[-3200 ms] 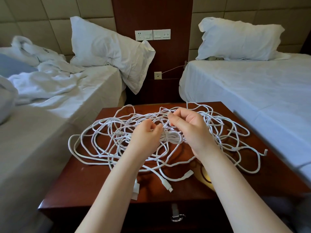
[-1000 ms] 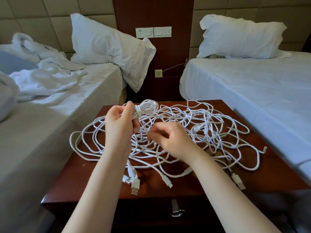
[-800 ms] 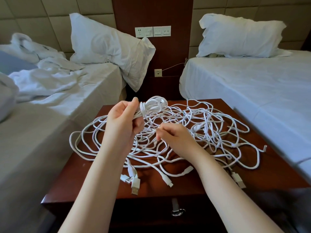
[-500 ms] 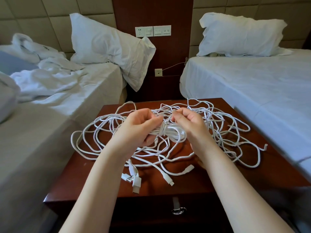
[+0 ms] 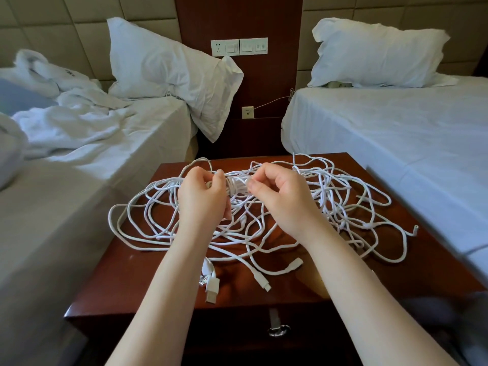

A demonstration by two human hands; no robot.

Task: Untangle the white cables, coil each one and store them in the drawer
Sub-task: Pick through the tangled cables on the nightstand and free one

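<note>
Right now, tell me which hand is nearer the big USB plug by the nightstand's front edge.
Left. The left hand grips the white cables almost straight behind the USB plug; the right hand pinches them farther to the right.

The cables (image 5: 236,186) are plain white against a glossy reddish-brown tabletop (image 5: 132,273). The pillows (image 5: 163,70) and bed sheets (image 5: 396,122) are white too. Behind them the wall padding (image 5: 52,27) is beige, quilted in squares, split by a dark red-brown wood panel (image 5: 237,19) carrying white switch plates (image 5: 239,47).
</note>
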